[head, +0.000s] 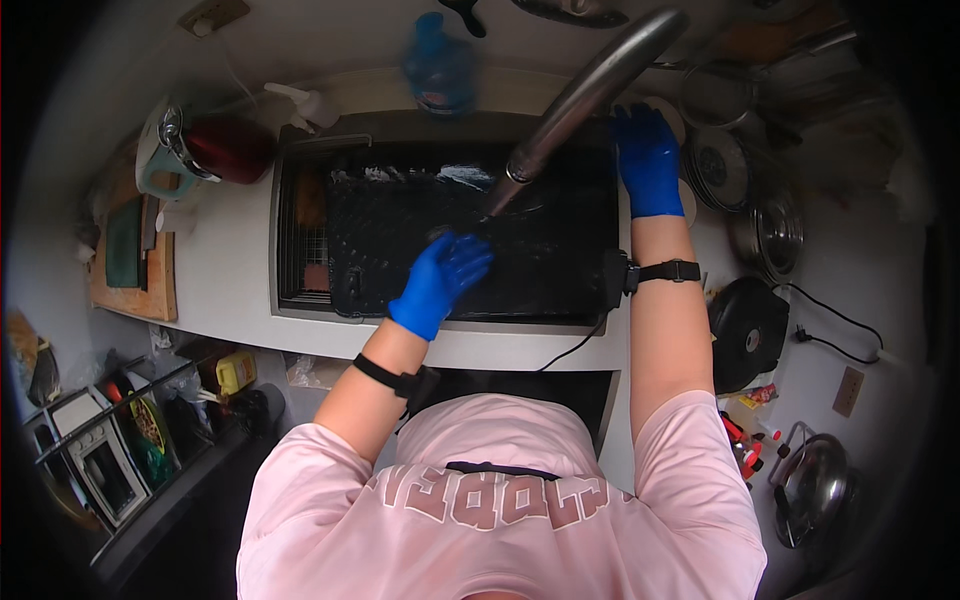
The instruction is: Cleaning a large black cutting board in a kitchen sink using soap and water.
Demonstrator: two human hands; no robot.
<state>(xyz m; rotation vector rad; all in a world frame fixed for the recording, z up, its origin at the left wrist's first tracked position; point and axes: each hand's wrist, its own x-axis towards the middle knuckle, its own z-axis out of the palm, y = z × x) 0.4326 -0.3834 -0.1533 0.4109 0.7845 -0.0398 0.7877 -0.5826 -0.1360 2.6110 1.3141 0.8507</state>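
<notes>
A wet black rectangular panel [420,277] lies across the sink [304,309], and a metal faucet spout [570,112] reaches down over its middle. My left hand [450,277], in a blue rubber glove, is over the panel just below the spout's tip, fingers apart and nothing seen in it; whether it touches the panel cannot be told. My right hand [649,161], in a matching glove, reaches to the panel's far right corner beside pale round dishes [688,202]. Its fingertips are dark and blurred, so its hold cannot be told. Both forearms wear black straps.
A blue plastic bottle [441,71] stands behind the sink. A red kettle [229,148] and a wooden cutting board [161,281] are at left. Stacked plates [718,171], metal bowls [772,232] and a black appliance [748,335] with a cord line the right side.
</notes>
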